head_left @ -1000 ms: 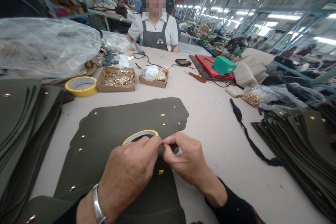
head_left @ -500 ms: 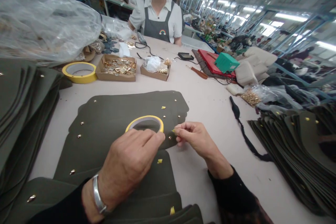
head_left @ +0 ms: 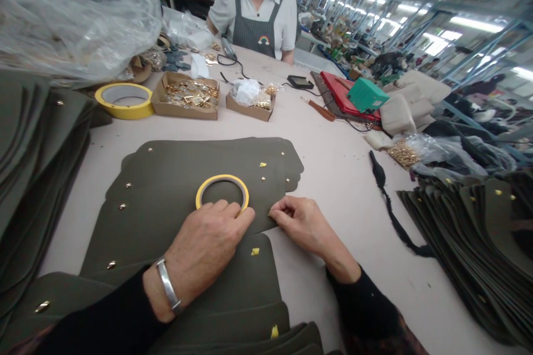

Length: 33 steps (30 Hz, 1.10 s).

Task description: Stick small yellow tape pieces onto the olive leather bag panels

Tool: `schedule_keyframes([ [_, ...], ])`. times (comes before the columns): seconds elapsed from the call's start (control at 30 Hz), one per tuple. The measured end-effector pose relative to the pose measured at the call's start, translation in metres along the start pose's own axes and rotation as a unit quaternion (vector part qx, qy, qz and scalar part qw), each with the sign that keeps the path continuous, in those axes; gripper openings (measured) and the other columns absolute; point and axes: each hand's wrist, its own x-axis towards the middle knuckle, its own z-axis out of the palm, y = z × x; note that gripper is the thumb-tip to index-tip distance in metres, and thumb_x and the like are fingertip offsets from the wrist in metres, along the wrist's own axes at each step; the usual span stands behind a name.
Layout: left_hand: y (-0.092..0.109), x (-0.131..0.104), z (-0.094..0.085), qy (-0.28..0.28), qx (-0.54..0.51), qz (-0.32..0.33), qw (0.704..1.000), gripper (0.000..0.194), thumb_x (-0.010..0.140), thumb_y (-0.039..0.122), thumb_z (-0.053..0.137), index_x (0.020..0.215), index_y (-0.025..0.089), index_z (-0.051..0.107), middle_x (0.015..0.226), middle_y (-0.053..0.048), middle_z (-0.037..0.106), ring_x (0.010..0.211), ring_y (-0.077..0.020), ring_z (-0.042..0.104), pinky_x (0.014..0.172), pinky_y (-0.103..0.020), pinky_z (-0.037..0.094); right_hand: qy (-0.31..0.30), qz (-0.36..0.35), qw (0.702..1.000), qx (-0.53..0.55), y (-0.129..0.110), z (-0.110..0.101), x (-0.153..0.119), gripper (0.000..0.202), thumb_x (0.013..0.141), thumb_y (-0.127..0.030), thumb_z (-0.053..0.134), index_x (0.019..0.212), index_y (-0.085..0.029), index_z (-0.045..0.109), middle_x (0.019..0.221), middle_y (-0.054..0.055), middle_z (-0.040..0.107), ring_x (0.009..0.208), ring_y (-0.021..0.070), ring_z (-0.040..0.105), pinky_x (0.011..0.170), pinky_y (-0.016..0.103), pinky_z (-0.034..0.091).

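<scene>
My left hand (head_left: 208,247) is closed on the lower edge of a yellow tape roll (head_left: 222,178), over dark green panels (head_left: 179,166) that lie overlapped on the table. At the right edge of the panels, my right hand (head_left: 302,224) pinches with thumb and forefinger; a tiny yellowish bit shows at the fingertips. A yellow tape piece (head_left: 262,165) sticks on the upper panel near small metal studs, and another tape piece (head_left: 255,252) is on the panel below.
Behind the panels stand a second tape roll (head_left: 125,111), a box of gold metal parts (head_left: 187,110) and a smaller box (head_left: 252,110). Stacked panels lie left and right (head_left: 478,233). A black strap (head_left: 385,199) is at the right. A person (head_left: 258,16) stands across the table.
The tape roll in my left hand has shifted slightly left and now lies flatter. My right fingertips have moved a little left onto the panel edge, covering the stud there.
</scene>
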Motion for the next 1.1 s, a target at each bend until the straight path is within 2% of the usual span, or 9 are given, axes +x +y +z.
schedule_keyframes([
  [0.13, 0.000, 0.000, -0.001, -0.006, 0.002, -0.005, 1.000, 0.026, 0.083, 0.001, 0.041, 0.086, 0.022, 0.056, 0.078, -0.003, 0.060, 0.071, -0.0236, 0.056, 0.063, -0.035, 0.044, -0.023, 0.015, 1.000, 0.008, 0.002, -0.001, -0.001, 0.014, 0.081, -0.019, 0.058, 0.073, -0.017, 0.069, 0.065, -0.001, 0.066, 0.058, 0.0113, 0.057, 0.056, 0.022, 0.040],
  [0.43, -0.001, 0.000, -0.001, -0.013, -0.007, -0.006, 1.000, 0.024, 0.084, 0.003, 0.041, 0.086, 0.022, 0.055, 0.078, -0.002, 0.060, 0.071, -0.0232, 0.055, 0.063, -0.035, 0.043, 0.003, -0.031, 0.993, -0.111, -0.006, 0.005, 0.002, 0.013, 0.079, -0.011, 0.058, 0.073, -0.017, 0.067, 0.069, 0.001, 0.069, 0.063, 0.0141, 0.061, 0.060, 0.024, 0.041],
  [0.53, -0.001, 0.001, -0.002, -0.013, -0.011, -0.005, 1.000, 0.024, 0.084, 0.003, 0.041, 0.086, 0.022, 0.055, 0.078, -0.002, 0.060, 0.070, -0.0231, 0.055, 0.063, -0.035, 0.043, 0.006, -0.044, 0.989, -0.140, -0.003, 0.004, 0.002, 0.009, 0.082, -0.015, 0.062, 0.089, -0.018, 0.066, 0.065, 0.000, 0.067, 0.061, 0.0150, 0.061, 0.060, 0.025, 0.042],
  [0.6, -0.001, 0.002, -0.003, -0.016, -0.010, -0.007, 1.000, 0.024, 0.085, 0.003, 0.041, 0.086, 0.022, 0.056, 0.078, -0.003, 0.060, 0.071, -0.0229, 0.055, 0.063, -0.034, 0.043, 0.039, -0.047, 0.988, -0.141, 0.001, 0.000, 0.000, 0.025, 0.082, -0.021, 0.065, 0.106, -0.017, 0.061, 0.061, -0.003, 0.064, 0.056, 0.0149, 0.059, 0.058, 0.026, 0.043],
  [0.67, -0.002, 0.002, -0.003, -0.019, -0.012, -0.012, 1.000, 0.024, 0.084, 0.003, 0.041, 0.087, 0.022, 0.056, 0.079, -0.003, 0.061, 0.071, -0.0226, 0.056, 0.063, -0.034, 0.044, 0.084, -0.078, 0.985, -0.128, 0.005, -0.006, -0.003, 0.024, 0.084, -0.024, 0.064, 0.107, -0.017, 0.059, 0.064, -0.002, 0.064, 0.057, 0.0143, 0.059, 0.060, 0.026, 0.045],
  [0.73, -0.002, 0.001, -0.003, -0.020, -0.017, -0.011, 1.000, 0.024, 0.083, 0.003, 0.042, 0.087, 0.022, 0.056, 0.079, -0.002, 0.061, 0.072, -0.0225, 0.056, 0.063, -0.034, 0.044, 0.100, -0.146, 0.976, -0.127, 0.008, -0.011, -0.008, 0.008, 0.089, -0.021, 0.058, 0.094, -0.017, 0.062, 0.073, 0.002, 0.065, 0.065, 0.0142, 0.060, 0.064, 0.026, 0.047],
  [0.9, -0.002, 0.000, -0.002, -0.003, -0.019, -0.010, 1.000, 0.025, 0.083, 0.002, 0.041, 0.086, 0.022, 0.056, 0.078, -0.003, 0.061, 0.072, -0.0237, 0.057, 0.063, -0.035, 0.046, 0.012, -0.265, 0.941, -0.209, 0.007, -0.006, -0.015, 0.019, 0.091, -0.013, 0.047, 0.090, -0.014, 0.065, 0.083, 0.009, 0.066, 0.076, 0.0180, 0.061, 0.071, 0.029, 0.050],
  [1.0, -0.003, -0.001, -0.002, 0.000, -0.025, -0.009, 1.000, 0.026, 0.082, 0.002, 0.042, 0.086, 0.022, 0.057, 0.078, -0.003, 0.061, 0.072, -0.0242, 0.058, 0.063, -0.036, 0.049, -0.003, -0.241, 0.937, -0.255, 0.001, 0.003, -0.013, 0.021, 0.091, -0.013, 0.046, 0.088, -0.014, 0.066, 0.080, 0.009, 0.066, 0.074, 0.0184, 0.061, 0.070, 0.030, 0.050],
  [1.1, -0.006, -0.002, -0.002, 0.002, -0.036, -0.006, 0.999, 0.024, 0.082, 0.002, 0.044, 0.086, 0.022, 0.058, 0.078, -0.002, 0.063, 0.072, -0.0240, 0.060, 0.063, -0.037, 0.050, -0.011, -0.160, 0.946, -0.282, -0.009, 0.007, -0.005, 0.019, 0.086, -0.010, 0.050, 0.081, -0.014, 0.068, 0.075, 0.009, 0.068, 0.068, 0.0185, 0.062, 0.066, 0.028, 0.047],
])
